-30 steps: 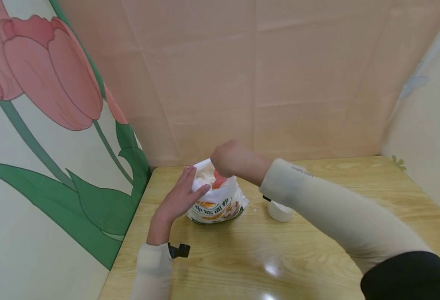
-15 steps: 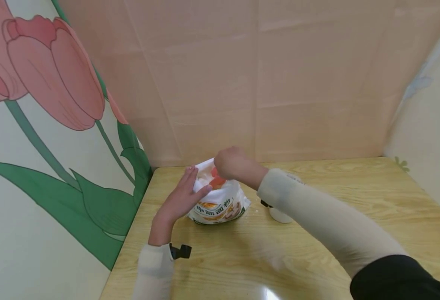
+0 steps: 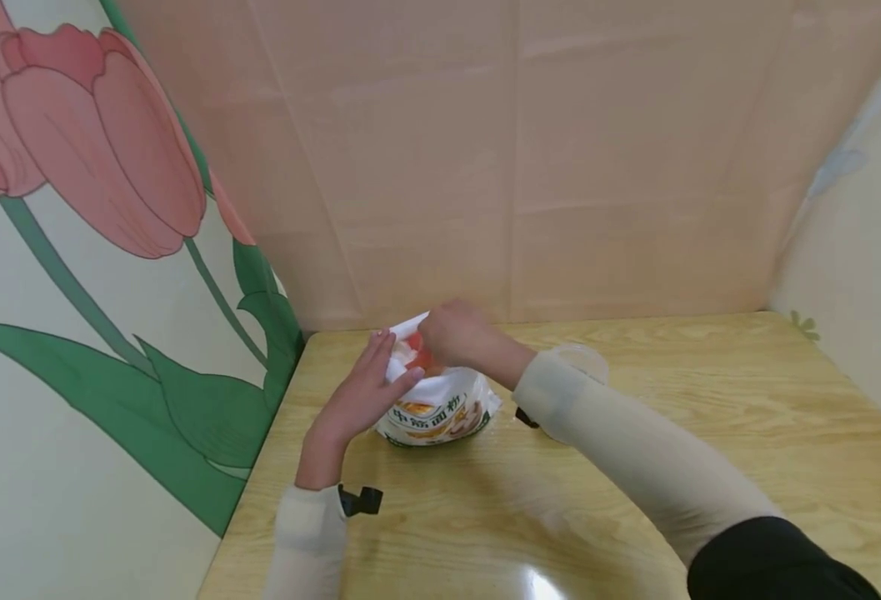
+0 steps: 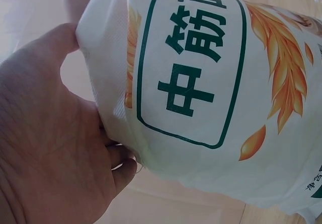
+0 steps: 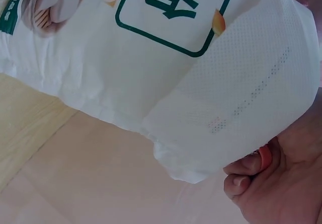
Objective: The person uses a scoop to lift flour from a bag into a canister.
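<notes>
A white flour bag (image 3: pixel 436 421) with green lettering and wheat pictures stands on the table, its mouth folded outward. My left hand (image 3: pixel 361 387) holds the bag's left rim, thumb on the front edge; the left wrist view shows this hand (image 4: pixel 45 128) with its fingers curled at the rim. Over the mouth, my right hand (image 3: pixel 458 335) grips a red scoop (image 3: pixel 419 357) whose lower part is down in the bag. In the right wrist view, curled fingers surround a red handle (image 5: pixel 265 157); the folded rim hides the rest of the scoop.
A round, pale container (image 3: pixel 593 360) stands right of the bag, mostly covered by my right sleeve (image 3: pixel 620 433). The wooden table (image 3: pixel 440 517) meets a pinkish sheet (image 3: pixel 410 167) at the back and a tulip-painted panel (image 3: pixel 110 150) at the left.
My right hand has moved slightly downward at the bag's mouth with the red scoop, and the scoop has turned. The right forearm covers more of the container. My left hand stays on the rim.
</notes>
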Tool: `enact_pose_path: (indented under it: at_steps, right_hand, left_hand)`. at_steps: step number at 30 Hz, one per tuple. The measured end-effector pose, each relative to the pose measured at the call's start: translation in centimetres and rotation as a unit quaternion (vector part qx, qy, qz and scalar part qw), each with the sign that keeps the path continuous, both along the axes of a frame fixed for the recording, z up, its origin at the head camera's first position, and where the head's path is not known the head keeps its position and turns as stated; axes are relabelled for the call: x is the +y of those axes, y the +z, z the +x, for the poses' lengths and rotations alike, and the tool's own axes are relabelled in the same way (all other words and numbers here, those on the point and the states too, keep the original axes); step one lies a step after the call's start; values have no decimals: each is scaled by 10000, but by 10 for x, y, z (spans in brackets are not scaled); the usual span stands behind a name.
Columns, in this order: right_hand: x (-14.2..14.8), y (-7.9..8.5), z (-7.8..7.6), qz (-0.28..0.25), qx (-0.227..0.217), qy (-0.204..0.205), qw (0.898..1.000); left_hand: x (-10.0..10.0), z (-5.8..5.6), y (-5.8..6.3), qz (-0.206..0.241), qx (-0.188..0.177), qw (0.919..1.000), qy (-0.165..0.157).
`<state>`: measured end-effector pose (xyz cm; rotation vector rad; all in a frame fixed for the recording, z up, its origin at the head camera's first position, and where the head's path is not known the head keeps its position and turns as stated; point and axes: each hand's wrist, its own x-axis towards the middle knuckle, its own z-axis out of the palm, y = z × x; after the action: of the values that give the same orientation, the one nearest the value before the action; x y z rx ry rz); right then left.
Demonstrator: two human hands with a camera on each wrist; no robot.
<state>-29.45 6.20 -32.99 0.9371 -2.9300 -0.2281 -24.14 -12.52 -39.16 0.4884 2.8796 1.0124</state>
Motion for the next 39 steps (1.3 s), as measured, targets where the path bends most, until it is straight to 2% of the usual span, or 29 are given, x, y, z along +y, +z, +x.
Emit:
enact_pose_path:
  at_steps: [8,19,30,35,39]
  right_hand:
    - [3,-2,-3,-193,-360,113,9991]
    - [17,1,-4,-937,-908,2,9914]
    - [40,0,1,-1725,-849,417,9805]
    - [52,-3,1,-2079,-743,757,9724]
    - [59,-6,4,-2310,-692,857,9667]
  left_hand:
    - [0,-2,-1,-12,25,10000,56]
    - [3,1,4,55,-31,10000,42]
    - [2,-2,4,-24,86,10000,-7]
    - [2,-2,2,77,30,10000,36]
    - [2,-2,1,105,4,9999,68]
